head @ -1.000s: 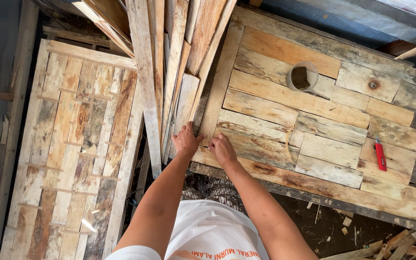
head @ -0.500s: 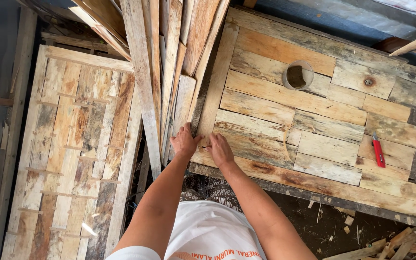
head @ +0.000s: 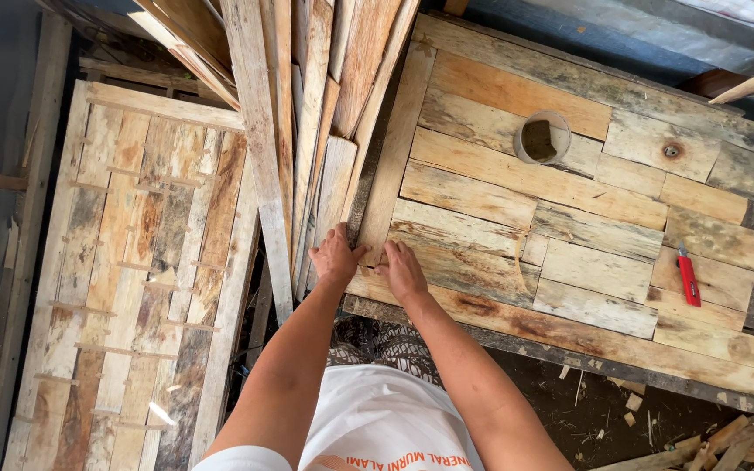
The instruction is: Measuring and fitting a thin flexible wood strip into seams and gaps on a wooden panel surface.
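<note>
Both arms extended forward, forearms converging. Left hand (head: 335, 255) and right hand (head: 403, 269) lie flat, fingers loosely spread, gripping nothing, pressed on the near left corner of the patchwork panel of weathered wooden planks (head: 569, 209) forming the surface. Red utility knife (head: 688, 275) lies well apart, to the right.

Rough, weathered wooden panel (head: 569, 227)
</note>
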